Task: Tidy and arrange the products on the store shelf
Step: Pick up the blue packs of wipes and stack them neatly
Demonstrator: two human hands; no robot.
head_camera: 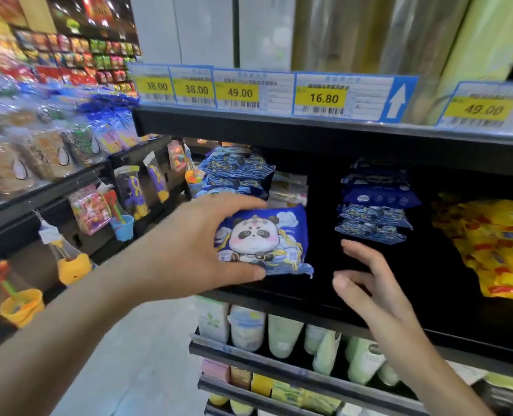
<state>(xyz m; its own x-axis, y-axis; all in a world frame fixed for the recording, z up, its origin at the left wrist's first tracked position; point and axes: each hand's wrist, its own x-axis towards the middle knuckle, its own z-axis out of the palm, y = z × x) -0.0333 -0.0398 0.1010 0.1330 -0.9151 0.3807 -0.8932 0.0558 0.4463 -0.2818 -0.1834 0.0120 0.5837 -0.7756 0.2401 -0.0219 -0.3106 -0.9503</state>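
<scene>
Panda pack, a soft, flat pouch of glossy blue film printed with a cartoon panda face, sits at the front of the black shelf, tilted up on its lower edge. The left hand grips it from the left side: fingers curl over its top edge and the thumb presses under its bottom corner. The right hand hovers just to the right of the pack, apart from it, its fingers loosely spread and slightly bent, holding nothing.

Behind the pack lies a stack of similar blue pouches, crinkled and wave-patterned; a second blue stack stands further right, and slick yellow packets with red print are heaped at the far right. Yellow price tags in clear blue-edged holders line the shelf edge above. Below, pale green and white bottles stand in a row. To the left, plastic toys in clear bags hang from a neighbouring rack over a grey floor.
</scene>
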